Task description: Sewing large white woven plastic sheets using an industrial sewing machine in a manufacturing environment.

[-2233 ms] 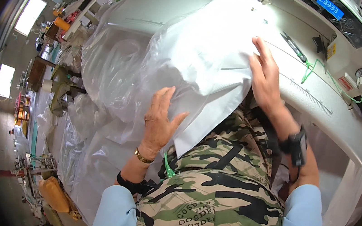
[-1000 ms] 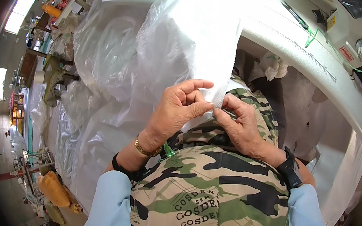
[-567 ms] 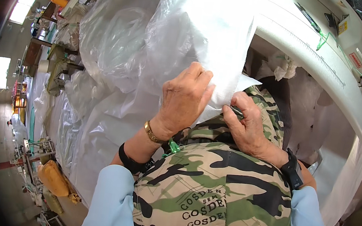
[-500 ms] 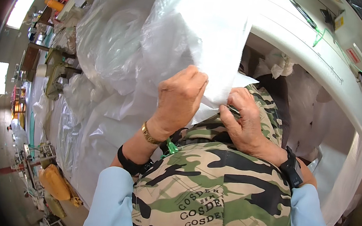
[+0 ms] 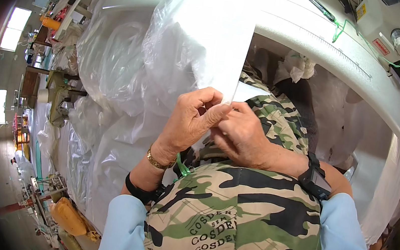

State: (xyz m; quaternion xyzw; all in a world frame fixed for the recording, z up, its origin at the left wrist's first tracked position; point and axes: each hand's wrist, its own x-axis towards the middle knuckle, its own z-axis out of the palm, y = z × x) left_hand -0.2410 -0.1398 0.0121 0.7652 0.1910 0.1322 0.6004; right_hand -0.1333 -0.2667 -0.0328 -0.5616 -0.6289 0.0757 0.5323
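A bright white sheet (image 5: 219, 52), thin and cloth-like, hangs over the near edge of the table toward my lap. My left hand (image 5: 191, 120), with a gold watch at its wrist, pinches the sheet's lower corner between thumb and forefinger. Right beside it, my right hand (image 5: 243, 135) has its fingers curled at the same corner, touching the left fingertips. Its fingertips are partly hidden behind the left hand. Crumpled translucent plastic film (image 5: 113, 58) spreads out to the left of the sheet.
At the far right stands a white sewing machine (image 5: 394, 34) with a dial. Dark thread snips (image 5: 319, 6) lie on the white table (image 5: 366, 91), with green thread near them. A crumpled white wad (image 5: 296, 67) sits under the table edge. An orange bundle (image 5: 68, 216) is at lower left.
My right hand has moved left to meet my left hand at the sheet's corner. The left hand has come slightly nearer and turned. The whole view has shifted a little.
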